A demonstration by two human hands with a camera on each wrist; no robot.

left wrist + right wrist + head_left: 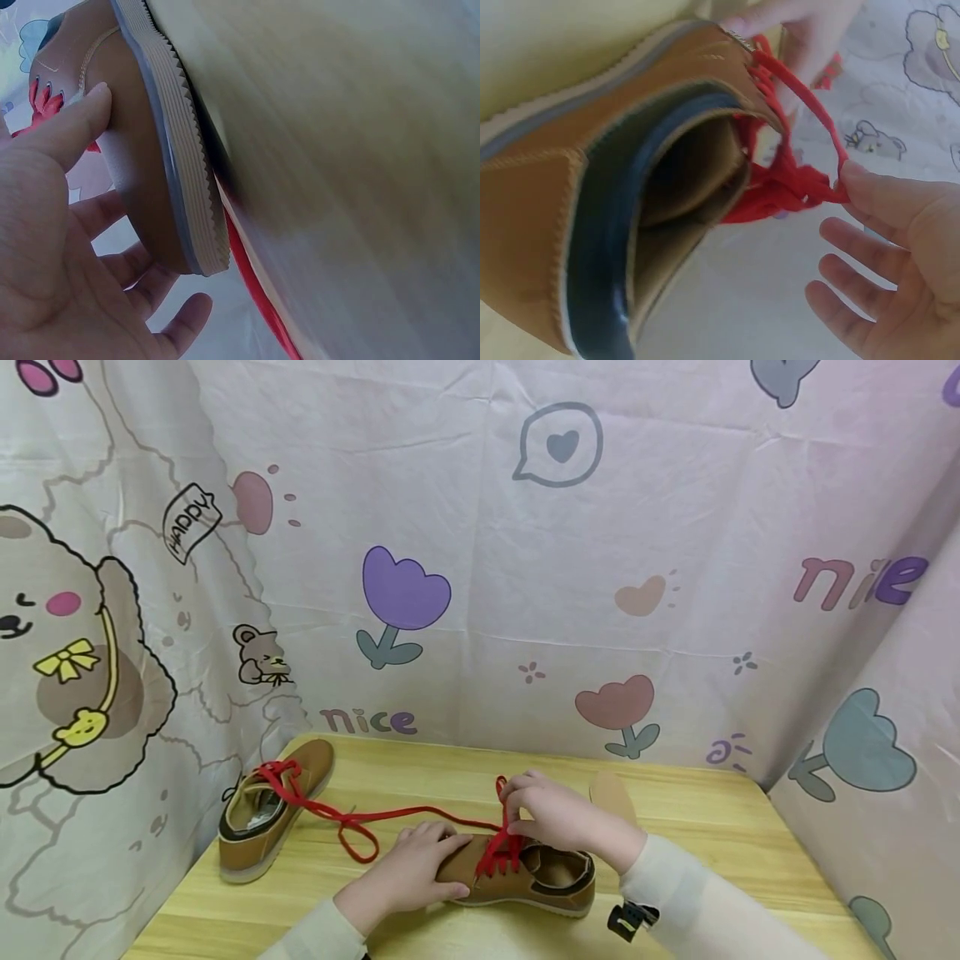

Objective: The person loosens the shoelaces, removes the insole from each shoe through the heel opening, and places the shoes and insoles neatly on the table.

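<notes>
Tan-brown lace-up shoe (pixel 510 891): upright on the wooden tabletop (pixel 697 877) at 6 o'clock in the head view, toe toward 9, heel toward 3. The left hand (pixel 416 868) grips the toe, thumb on the near side, fingers round the far side. The right hand (pixel 558 814) pinches the red lace (pixel 823 116) between thumb and index finger, other fingers loose.

Handling, as judged: shoe light, sole firm, upper moderately stiff and somewhat smooth, not fragile; best held across the toe. Lace soft and limp; best taken by its loop, clear of the eyelets.

Obscured: the lace bunches over the tongue, and whether it is knotted there is unclear. The right forearm partly covers a flat tan piece (pixel 609 795) at 2 o'clock from the shoe. The heel is cut off in the left wrist view; the shoe's interior is dark.
</notes>
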